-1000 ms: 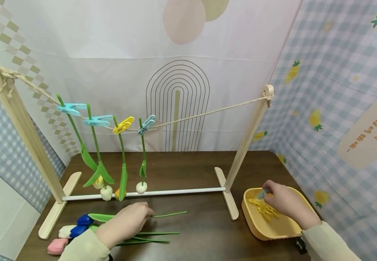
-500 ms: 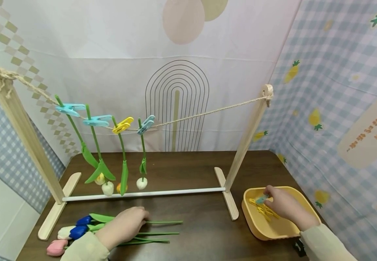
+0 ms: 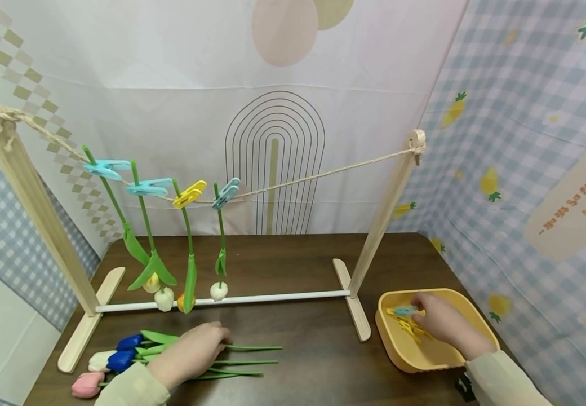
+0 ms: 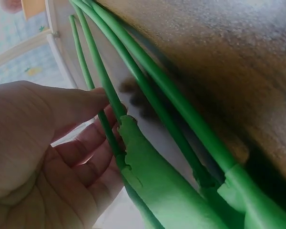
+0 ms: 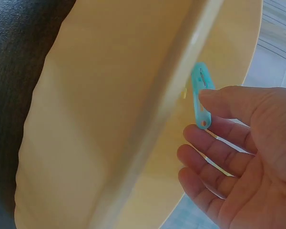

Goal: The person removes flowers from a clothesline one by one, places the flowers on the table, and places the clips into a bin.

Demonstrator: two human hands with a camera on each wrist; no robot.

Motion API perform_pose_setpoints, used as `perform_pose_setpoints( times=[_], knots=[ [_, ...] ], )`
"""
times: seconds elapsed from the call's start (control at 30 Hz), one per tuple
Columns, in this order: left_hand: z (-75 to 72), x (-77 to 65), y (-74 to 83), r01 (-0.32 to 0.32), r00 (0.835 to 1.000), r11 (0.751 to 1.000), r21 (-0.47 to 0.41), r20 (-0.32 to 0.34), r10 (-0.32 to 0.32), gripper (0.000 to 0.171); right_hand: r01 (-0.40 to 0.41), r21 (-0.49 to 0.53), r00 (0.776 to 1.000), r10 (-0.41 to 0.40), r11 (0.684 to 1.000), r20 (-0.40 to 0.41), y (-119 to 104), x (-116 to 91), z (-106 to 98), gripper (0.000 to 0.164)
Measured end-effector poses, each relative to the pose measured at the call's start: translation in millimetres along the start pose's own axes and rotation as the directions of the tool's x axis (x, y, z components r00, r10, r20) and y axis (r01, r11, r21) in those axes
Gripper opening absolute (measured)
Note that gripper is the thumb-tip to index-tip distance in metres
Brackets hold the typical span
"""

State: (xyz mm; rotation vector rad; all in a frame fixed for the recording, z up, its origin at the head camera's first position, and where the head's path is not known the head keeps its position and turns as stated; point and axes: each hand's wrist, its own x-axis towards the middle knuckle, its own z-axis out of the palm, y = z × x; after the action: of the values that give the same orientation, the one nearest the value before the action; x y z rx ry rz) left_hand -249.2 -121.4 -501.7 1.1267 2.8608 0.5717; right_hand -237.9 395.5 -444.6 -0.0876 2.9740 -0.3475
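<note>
In the head view my left hand [image 3: 191, 349] is over the artificial tulips lying on the table. In the left wrist view its thumb and fingers pinch one thin green stem [image 4: 83, 59], with other stems close beside it. Blue tulip heads [image 3: 120, 360], a white one [image 3: 100, 361] and a pink one [image 3: 87, 384] lie to its left. My right hand [image 3: 442, 318] reaches into the yellow basket [image 3: 391, 352]. It pinches a light-blue clothespin [image 5: 202, 95] between thumb and index finger, the other fingers loosely bent. Yellow clothespins [image 3: 409, 328] lie beneath it.
A wooden stand with a left post [image 3: 39, 208] and right post [image 3: 386, 214] carries a sagging rope [image 3: 323, 175]. Several tulips hang head-down from it by blue and yellow clothespins [image 3: 190, 194]. A white rod [image 3: 283, 297] joins the stand's feet.
My left hand has shifted slightly down and left, lowering the pinched stem towards the other stems. The light-blue clothespin has turned in my right hand and now shows more. The hanging tulips sway slightly.
</note>
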Motion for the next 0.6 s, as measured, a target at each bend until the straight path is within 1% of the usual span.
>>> perform_pose_setpoints(
  times=[0.17,0.27,0.43,0.53,0.6],
  knots=[
    [-1.4,0.4,1.8,-0.006,1.000,1.000,0.005,0.006,0.006,0.006,0.000,0.016,1.000,0.000,1.000,0.003,1.1,-0.9,1.0,0.028],
    [-2.0,-0.2,3.4,0.003,1.000,1.000,0.003,0.015,-0.003,0.007,-0.002,0.023,1.000,0.001,1.000,0.004,1.7,-1.4,1.7,0.028],
    [-1.7,-1.1,4.4,0.012,1.000,1.000,0.008,0.009,-0.012,0.007,-0.008,0.030,1.000,0.008,1.000,-0.001,1.3,-2.2,2.2,0.030],
    [-1.3,-0.9,3.2,0.016,1.000,1.000,0.003,0.018,-0.016,0.008,0.011,0.040,1.000,-0.009,0.999,-0.029,-0.6,-2.7,1.0,0.030],
    [-1.6,-0.4,2.1,0.027,0.999,1.000,-0.009,0.034,-0.026,0.009,0.036,0.052,0.996,-0.032,0.998,-0.080,-2.8,-2.9,-1.2,0.027]
  ],
)
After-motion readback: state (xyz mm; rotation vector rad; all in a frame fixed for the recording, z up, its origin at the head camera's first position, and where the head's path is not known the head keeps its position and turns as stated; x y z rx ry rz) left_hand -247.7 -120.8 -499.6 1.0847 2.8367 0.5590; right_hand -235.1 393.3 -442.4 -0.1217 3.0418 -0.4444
